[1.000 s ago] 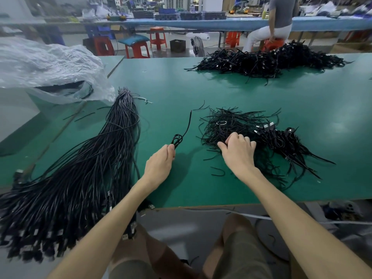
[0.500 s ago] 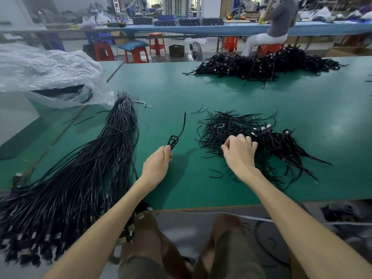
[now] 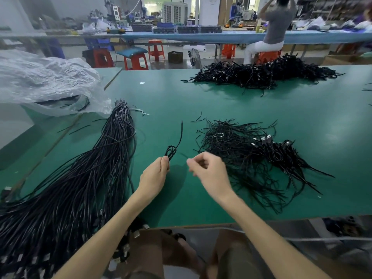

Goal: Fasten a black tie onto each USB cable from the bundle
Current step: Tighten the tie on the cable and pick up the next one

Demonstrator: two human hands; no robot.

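My left hand grips a coiled black USB cable just above the green table; the cable's loose end sticks up and away. My right hand hovers a short gap to the right of it, its fingertips pinched on what looks like a thin black tie, blurred by motion. Right of that hand lies the loose heap of black ties, with several coiled cables and their USB plugs on its right side. The long bundle of black USB cables stretches along the left of the table.
A crumpled clear plastic bag sits at the back left. A big pile of black cables lies at the table's far edge. Beyond it a person sits on a red stool at another bench. The table's front edge runs just above my knees.
My right hand has lifted off the tie heap and moved left toward the coil, fingers now pinched. My left hand has kept its hold on the coiled cable.
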